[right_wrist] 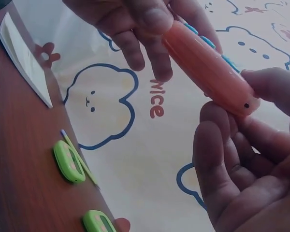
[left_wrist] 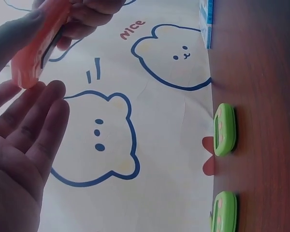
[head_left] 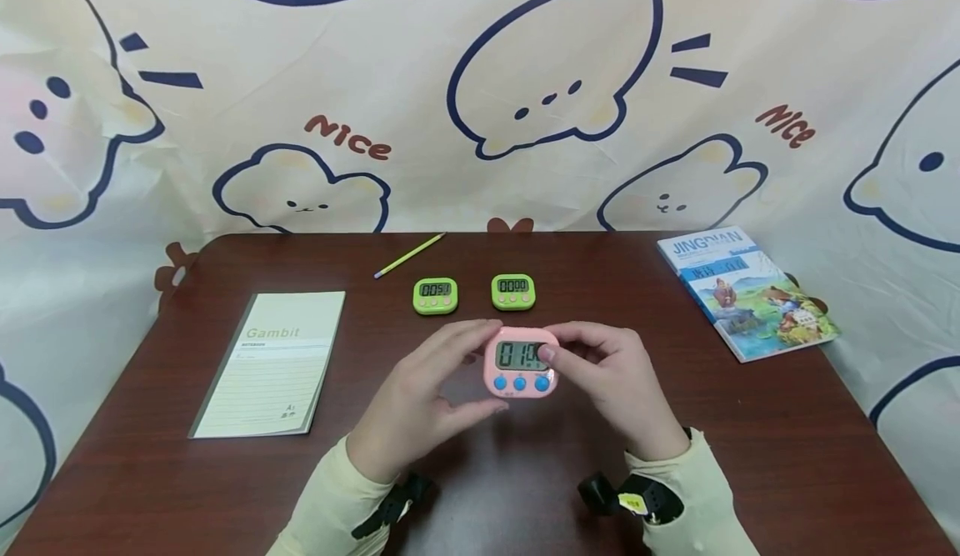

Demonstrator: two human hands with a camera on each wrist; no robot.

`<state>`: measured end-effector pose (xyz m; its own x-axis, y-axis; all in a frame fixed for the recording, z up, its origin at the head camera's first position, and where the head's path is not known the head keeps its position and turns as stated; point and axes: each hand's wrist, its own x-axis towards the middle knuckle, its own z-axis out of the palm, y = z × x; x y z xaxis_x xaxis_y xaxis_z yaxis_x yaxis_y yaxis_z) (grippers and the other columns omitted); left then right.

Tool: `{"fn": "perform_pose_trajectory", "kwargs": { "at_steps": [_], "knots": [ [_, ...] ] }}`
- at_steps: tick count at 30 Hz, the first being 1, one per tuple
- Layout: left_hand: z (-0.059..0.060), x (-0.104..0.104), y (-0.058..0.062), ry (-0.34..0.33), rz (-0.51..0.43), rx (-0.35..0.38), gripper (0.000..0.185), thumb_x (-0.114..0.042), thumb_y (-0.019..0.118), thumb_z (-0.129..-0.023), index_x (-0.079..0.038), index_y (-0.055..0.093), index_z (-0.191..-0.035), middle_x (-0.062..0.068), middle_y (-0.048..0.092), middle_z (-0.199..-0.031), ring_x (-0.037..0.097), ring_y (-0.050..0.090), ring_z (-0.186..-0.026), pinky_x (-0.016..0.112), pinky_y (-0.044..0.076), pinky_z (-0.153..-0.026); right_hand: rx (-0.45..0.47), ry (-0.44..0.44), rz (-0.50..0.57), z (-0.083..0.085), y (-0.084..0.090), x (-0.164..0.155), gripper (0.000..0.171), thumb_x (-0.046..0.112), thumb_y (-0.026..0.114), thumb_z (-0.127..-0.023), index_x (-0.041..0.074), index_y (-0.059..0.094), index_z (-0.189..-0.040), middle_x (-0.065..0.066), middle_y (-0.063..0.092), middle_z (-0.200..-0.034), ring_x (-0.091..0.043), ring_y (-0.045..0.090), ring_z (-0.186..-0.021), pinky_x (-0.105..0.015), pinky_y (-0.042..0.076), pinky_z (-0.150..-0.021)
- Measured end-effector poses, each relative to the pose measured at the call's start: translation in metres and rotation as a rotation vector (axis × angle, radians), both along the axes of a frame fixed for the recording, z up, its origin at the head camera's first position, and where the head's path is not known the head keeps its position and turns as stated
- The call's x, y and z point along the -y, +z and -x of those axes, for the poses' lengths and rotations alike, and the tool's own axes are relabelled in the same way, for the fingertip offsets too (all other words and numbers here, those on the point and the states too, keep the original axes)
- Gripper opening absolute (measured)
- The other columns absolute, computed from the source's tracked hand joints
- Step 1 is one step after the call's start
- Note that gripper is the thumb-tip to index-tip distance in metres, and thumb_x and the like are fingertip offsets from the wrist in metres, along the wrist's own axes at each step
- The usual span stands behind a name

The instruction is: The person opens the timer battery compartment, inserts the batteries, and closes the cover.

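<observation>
A pink digital timer (head_left: 510, 358) with three blue buttons is held up over the table, its screen toward the head camera. My left hand (head_left: 420, 393) holds its left side, fingers at the top corner and thumb by the lower edge. On the other side my right hand (head_left: 622, 381) pinches it, the thumb lying over the right end of the display and hiding the last digits. The right wrist view shows the timer (right_wrist: 208, 70) edge-on between both hands. Two green timers, a left one (head_left: 435, 297) and a right one (head_left: 513, 292), stand just beyond.
At the left lies a notebook (head_left: 273, 364) marked Gambit. A yellow-green pencil (head_left: 408, 256) is near the back edge of the brown table (head_left: 135, 456). A colourful book (head_left: 750, 298) lies at the back right, and a patterned cloth (head_left: 420, 81) hangs behind.
</observation>
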<state>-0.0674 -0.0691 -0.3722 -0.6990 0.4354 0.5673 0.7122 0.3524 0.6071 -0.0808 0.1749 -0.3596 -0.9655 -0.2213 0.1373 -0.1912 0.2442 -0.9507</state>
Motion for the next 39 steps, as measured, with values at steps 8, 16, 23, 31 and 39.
{"fn": "perform_pose_trajectory", "kwargs": {
  "at_steps": [8, 16, 23, 31, 39],
  "knots": [
    [-0.001, 0.000, 0.000, 0.002, 0.015, 0.003, 0.078, -0.018, 0.091, -0.074, -0.010, 0.053, -0.142, 0.004, 0.058, -0.136, 0.017, 0.057, -0.121, 0.033, 0.054, -0.096, 0.095, 0.043, 0.013, 0.000, 0.001, 0.003, 0.023, 0.019, 0.073, -0.093, 0.005, 0.076, -0.112, -0.008, 0.075, -0.098, -0.025, 0.066, -0.084, -0.033, 0.058, -0.070],
    [-0.002, 0.002, 0.003, 0.019, -0.031, -0.023, 0.076, -0.016, 0.093, -0.072, -0.008, 0.056, -0.138, 0.004, 0.060, -0.133, 0.018, 0.057, -0.122, 0.028, 0.051, -0.100, -0.043, 0.115, -0.024, -0.005, 0.002, 0.004, 0.024, 0.015, 0.069, -0.096, 0.014, 0.071, -0.120, 0.000, 0.072, -0.107, -0.024, 0.063, -0.089, -0.032, 0.057, -0.071],
    [-0.003, 0.004, 0.008, 0.029, -0.073, -0.021, 0.077, -0.014, 0.093, -0.070, -0.008, 0.057, -0.138, 0.005, 0.061, -0.133, 0.019, 0.057, -0.123, 0.028, 0.049, -0.102, -0.270, 0.170, -0.090, -0.011, 0.006, 0.009, 0.066, 0.010, 0.086, -0.080, 0.018, 0.058, -0.139, 0.003, 0.065, -0.116, -0.017, 0.060, -0.096, -0.031, 0.058, -0.076],
    [-0.004, 0.005, 0.010, 0.018, -0.097, 0.011, 0.077, -0.012, 0.092, -0.071, -0.009, 0.056, -0.139, 0.005, 0.060, -0.135, 0.020, 0.056, -0.124, 0.030, 0.048, -0.104, -0.408, 0.149, -0.216, -0.016, 0.010, 0.013, 0.085, 0.014, 0.094, -0.069, 0.015, 0.053, -0.144, 0.002, 0.062, -0.124, -0.013, 0.058, -0.101, -0.026, 0.056, -0.080],
    [-0.006, 0.005, 0.011, 0.028, -0.088, 0.040, 0.080, -0.013, 0.093, -0.071, -0.011, 0.055, -0.141, 0.004, 0.059, -0.137, 0.020, 0.056, -0.126, 0.034, 0.049, -0.104, -0.416, 0.131, -0.214, -0.017, 0.010, 0.013, 0.082, 0.013, 0.094, -0.069, 0.013, 0.055, -0.141, -0.002, 0.063, -0.124, -0.013, 0.058, -0.100, -0.026, 0.056, -0.079]
  ]
}}
